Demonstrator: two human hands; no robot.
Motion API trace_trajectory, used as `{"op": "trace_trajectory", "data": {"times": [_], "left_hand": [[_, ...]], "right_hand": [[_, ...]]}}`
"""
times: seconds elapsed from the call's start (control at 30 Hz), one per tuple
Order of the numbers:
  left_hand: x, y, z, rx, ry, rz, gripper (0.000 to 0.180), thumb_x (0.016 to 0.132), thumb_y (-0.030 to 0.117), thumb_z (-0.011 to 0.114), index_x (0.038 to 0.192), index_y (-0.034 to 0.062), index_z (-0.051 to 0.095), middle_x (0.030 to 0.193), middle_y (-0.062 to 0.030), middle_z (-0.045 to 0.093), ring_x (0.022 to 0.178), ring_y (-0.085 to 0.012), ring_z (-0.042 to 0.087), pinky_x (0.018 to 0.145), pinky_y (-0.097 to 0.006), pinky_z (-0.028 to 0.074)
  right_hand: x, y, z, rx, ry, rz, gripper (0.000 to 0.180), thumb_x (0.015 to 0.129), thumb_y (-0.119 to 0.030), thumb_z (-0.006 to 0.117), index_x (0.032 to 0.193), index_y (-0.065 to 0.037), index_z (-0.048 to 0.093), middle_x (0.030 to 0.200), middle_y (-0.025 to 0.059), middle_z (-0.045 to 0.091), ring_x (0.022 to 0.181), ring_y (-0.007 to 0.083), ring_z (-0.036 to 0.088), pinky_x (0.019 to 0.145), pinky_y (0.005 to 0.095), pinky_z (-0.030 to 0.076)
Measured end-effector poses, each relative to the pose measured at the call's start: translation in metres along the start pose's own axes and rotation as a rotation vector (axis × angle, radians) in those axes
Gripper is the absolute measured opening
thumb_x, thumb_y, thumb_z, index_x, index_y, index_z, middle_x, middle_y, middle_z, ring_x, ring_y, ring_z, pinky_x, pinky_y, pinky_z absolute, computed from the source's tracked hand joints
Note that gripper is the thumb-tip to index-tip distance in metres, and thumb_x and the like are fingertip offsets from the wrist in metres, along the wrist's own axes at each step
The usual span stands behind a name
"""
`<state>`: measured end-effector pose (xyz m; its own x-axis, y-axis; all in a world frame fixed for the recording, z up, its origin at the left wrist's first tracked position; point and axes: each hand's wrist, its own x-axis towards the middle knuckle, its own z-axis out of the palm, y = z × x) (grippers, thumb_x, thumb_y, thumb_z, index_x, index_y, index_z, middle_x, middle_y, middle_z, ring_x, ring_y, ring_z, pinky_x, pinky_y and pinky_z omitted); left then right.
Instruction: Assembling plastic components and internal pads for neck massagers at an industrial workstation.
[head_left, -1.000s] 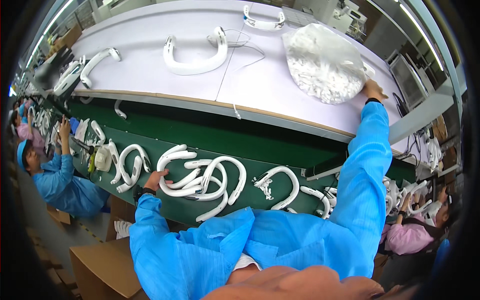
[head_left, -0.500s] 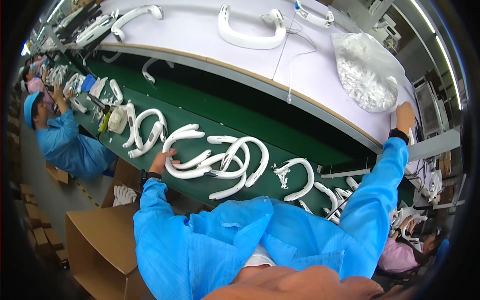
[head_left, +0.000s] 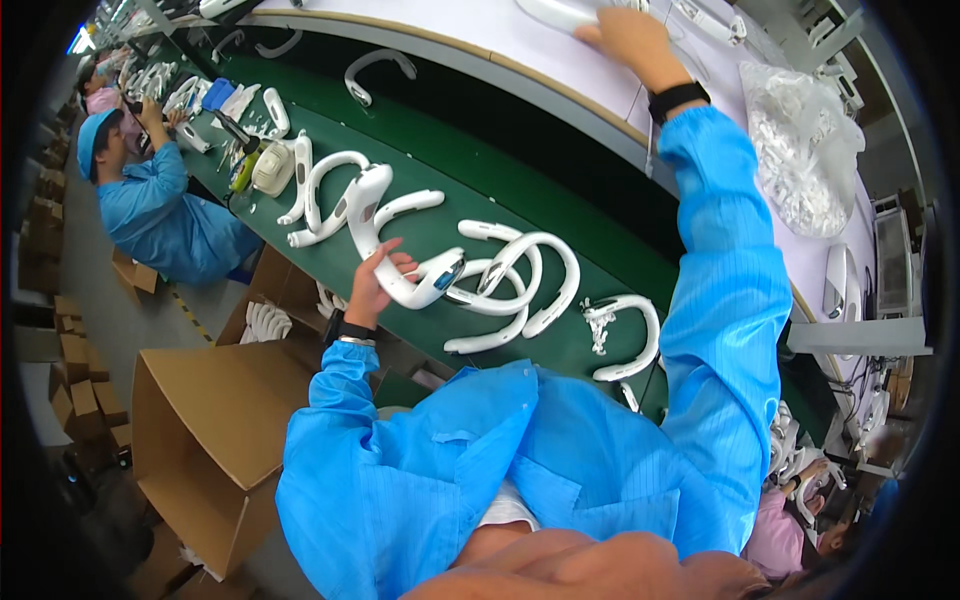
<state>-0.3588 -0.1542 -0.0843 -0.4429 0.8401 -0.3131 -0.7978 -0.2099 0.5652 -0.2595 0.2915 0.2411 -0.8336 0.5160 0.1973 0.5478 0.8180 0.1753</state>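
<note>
My left hand (head_left: pixel 372 287) grips a white C-shaped neckband (head_left: pixel 361 215) by its lower curve; the band is tilted, one end up and a shiny dark end panel facing me. Just right of it, interlocked white neckbands (head_left: pixel 570 275) lie on the green bench (head_left: pixel 440 365). Above the upper shelf, my right hand (head_left: pixel 632 42) reaches out with its thumb apart, beside a white curved band (head_left: pixel 550 12) cut off by the top edge. The fingertips are partly hidden, and I see nothing held there.
A clear bag of small white parts (head_left: pixel 800 150) lies on the white upper shelf (head_left: pixel 470 35). Another neckband (head_left: pixel 640 345) rests at the bench's right, by small white pieces. An open cardboard box (head_left: pixel 205 400) stands lower left. A co-worker in blue (head_left: pixel 180 215) sits at left.
My right hand has moved left from beside the bag to the curved band on the shelf. My left hand has raised and turned its neckband. The view has shifted.
</note>
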Motion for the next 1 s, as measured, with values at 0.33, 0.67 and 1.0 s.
{"op": "trace_trajectory", "data": {"times": [0.33,0.67,1.0], "left_hand": [[-0.006,-0.122,0.115,0.042,-0.065,-0.202,0.029,0.097,0.031,0.041,0.104,0.0057,0.052,0.089,-0.0104,0.063,0.073,-0.0154,0.058,0.059,-0.028,0.046],[-0.004,-0.2,0.152,0.449,-0.128,-0.389,0.027,0.097,0.035,0.046,0.101,0.0077,0.044,0.074,-0.0112,0.063,0.043,-0.0093,0.047,0.033,-0.021,0.032],[-0.013,-0.236,0.161,0.493,-0.174,-0.45,0.044,0.099,0.043,0.033,0.118,0.0034,0.043,0.081,-0.0143,0.063,0.074,-0.0201,0.061,0.068,-0.033,0.049]], "right_hand": [[-0.211,0.003,-0.087,0.522,0.537,-0.032,0.032,0.083,-0.03,0.064,0.09,0.001,0.064,0.071,0.0097,0.064,0.059,0.0176,0.057,0.059,0.0328,0.046],[-0.477,0.003,0.283,0.564,-0.145,0.594,0.036,0.07,-0.018,0.071,0.103,-0.006,0.06,0.091,0.0204,0.064,0.081,0.0373,0.061,0.075,0.0458,0.049],[-0.46,-0.008,0.346,0.523,-0.21,0.578,0.011,0.075,-0.011,0.062,0.084,-0.004,0.062,0.09,0.0173,0.059,0.078,0.0351,0.063,0.069,0.0435,0.053]]}}
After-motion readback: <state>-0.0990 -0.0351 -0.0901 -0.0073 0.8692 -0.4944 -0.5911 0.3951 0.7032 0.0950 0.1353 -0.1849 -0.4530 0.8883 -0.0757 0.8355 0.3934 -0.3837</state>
